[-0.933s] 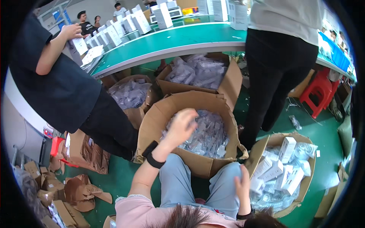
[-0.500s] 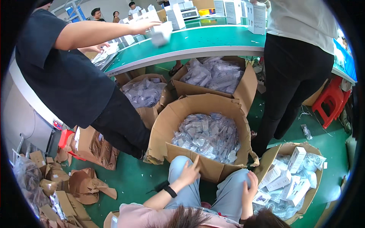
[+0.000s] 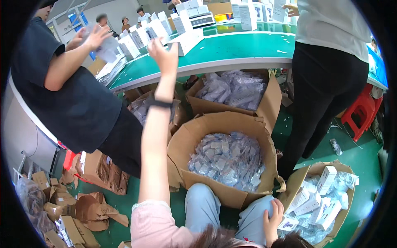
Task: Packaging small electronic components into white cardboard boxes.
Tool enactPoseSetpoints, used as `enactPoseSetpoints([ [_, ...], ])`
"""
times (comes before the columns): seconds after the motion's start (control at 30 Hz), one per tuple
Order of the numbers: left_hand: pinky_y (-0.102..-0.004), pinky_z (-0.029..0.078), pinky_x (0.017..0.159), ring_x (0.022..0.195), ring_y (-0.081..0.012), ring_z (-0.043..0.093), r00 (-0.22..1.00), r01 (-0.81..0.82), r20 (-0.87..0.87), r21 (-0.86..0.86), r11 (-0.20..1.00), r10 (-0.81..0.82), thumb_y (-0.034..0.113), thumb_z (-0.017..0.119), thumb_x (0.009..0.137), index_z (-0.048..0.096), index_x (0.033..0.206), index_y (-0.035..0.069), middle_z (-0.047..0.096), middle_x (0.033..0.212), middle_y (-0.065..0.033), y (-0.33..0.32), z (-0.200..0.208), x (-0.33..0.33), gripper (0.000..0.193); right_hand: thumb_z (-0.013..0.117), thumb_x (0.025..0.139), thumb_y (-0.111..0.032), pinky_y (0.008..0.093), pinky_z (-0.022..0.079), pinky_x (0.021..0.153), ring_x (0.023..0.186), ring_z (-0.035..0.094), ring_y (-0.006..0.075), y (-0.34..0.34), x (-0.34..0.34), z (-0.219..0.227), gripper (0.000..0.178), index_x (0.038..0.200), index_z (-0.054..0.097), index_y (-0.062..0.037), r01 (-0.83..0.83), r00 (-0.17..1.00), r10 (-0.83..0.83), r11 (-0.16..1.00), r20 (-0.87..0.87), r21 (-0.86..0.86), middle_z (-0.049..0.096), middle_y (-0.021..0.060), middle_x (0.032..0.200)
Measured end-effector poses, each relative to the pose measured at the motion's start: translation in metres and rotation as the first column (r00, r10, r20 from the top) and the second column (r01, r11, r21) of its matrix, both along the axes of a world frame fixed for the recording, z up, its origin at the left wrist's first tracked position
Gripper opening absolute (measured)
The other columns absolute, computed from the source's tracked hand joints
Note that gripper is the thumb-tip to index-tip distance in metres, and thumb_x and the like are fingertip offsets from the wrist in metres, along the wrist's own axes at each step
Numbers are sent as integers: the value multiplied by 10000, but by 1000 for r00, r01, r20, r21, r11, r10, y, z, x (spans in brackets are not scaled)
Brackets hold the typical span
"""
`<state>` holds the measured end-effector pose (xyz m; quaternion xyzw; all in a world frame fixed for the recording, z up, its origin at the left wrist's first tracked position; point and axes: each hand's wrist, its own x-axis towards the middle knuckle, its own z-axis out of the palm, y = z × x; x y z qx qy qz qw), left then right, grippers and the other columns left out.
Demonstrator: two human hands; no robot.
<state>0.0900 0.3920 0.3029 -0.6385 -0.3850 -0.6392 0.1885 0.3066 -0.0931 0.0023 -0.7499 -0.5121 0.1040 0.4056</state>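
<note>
My left hand [image 3: 164,58] is stretched out over the near edge of the green table [image 3: 231,47], with a dark band on the wrist. Its fingers are apart, at the near end of a white box [image 3: 188,40] lying on its side; whether they touch it I cannot tell. My right hand [image 3: 273,217] rests open on my right knee, holding nothing. Before my knees stands a big open carton [image 3: 223,118] full of small clear plastic packets [image 3: 227,155]. To its right, another carton [image 3: 349,198] holds white boxes [image 3: 326,180] and clear bubble wrap.
A co-worker in dark clothes [image 3: 78,103] stands left, handling a blurred, translucent piece. Another person in black trousers [image 3: 326,87] stands right. Under the table sits a carton of bubble-wrap bags [image 3: 231,89]. Upright white boxes [image 3: 248,16] line the table. Brown paper [image 3: 93,208] lies at lower left.
My left hand has risen from my left knee and reached forward to the table. The co-worker on the left has put the white box down and now holds a translucent piece. My right hand stays put.
</note>
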Motion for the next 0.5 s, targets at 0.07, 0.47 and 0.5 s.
enactPoseSetpoints([
  [0.07,-548,234,967,1251,-431,121,977,-213,-41,-229,950,209,370,745,597,404,1196,88,259,1291,-287,74,28,22,744,558,669,-31,386,331,921,1058,433,334,1,4,7,389,1053,501,-12,16,1000,-17,1000,-15,-26,475,162,1120],
  [0.47,-364,455,767,1033,-279,510,993,108,47,-728,677,-108,565,517,747,524,1119,0,517,1138,-200,212,-25,23,676,588,619,-75,395,375,871,1007,468,328,19,20,12,365,978,541,-27,100,995,-101,990,-5,-98,510,138,1073],
  [0.5,-372,466,727,1015,-265,516,989,144,81,-656,741,-120,553,532,743,525,1119,10,520,1137,-182,203,-24,31,660,590,617,-74,394,374,872,1006,468,327,19,20,12,368,978,541,-27,105,994,-106,990,-4,-96,510,139,1071],
])
